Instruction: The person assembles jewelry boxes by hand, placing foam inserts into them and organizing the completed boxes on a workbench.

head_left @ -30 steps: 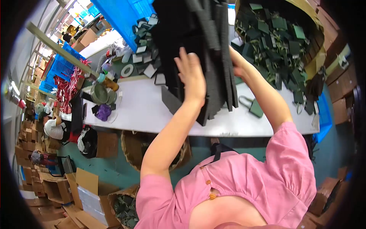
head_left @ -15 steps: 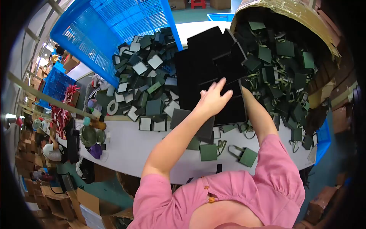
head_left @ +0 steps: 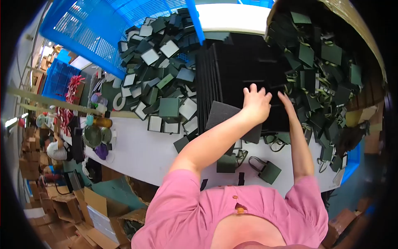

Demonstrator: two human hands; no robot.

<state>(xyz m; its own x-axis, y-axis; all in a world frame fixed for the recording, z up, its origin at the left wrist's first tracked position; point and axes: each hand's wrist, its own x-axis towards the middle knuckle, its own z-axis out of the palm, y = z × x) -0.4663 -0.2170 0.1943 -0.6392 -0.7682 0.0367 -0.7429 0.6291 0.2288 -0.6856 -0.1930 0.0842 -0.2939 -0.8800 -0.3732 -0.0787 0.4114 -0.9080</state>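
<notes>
"While the left hand (head_left: 258, 104) lies over the black stack (head_left: 242, 62) with its fingers spread wide, does it grip anything?"

"Nothing that shows. It sits back upward on the stack's near right part, so I take it to be steadying the top."

"And the right hand (head_left: 286, 102)?"

"It reaches along the stack's right edge, fingers stretched out, perhaps as a fence against sideways slip. Whether it pinches that edge, I cannot tell."

"Where does the stack rest?"

"On the worktop (head_left: 141, 141), its layered edges showing on the left. At its near left corner is a grey pad (head_left: 220, 114), partly hidden by the left forearm (head_left: 213, 145)."

"Why are there heaps on either side?"

"Left of the stack, the blue crate (head_left: 83, 45) seems tipped so its boxes (head_left: 168, 108) spill out within reach. Right of the stack, the barrel (head_left: 370, 30) opens this way, probably to offer its bags (head_left: 331, 54) just as easily. The gap between gives the stack its room. On the stack's near side lies a loose bag (head_left: 270, 172), its handle sticking out leftward."
</notes>
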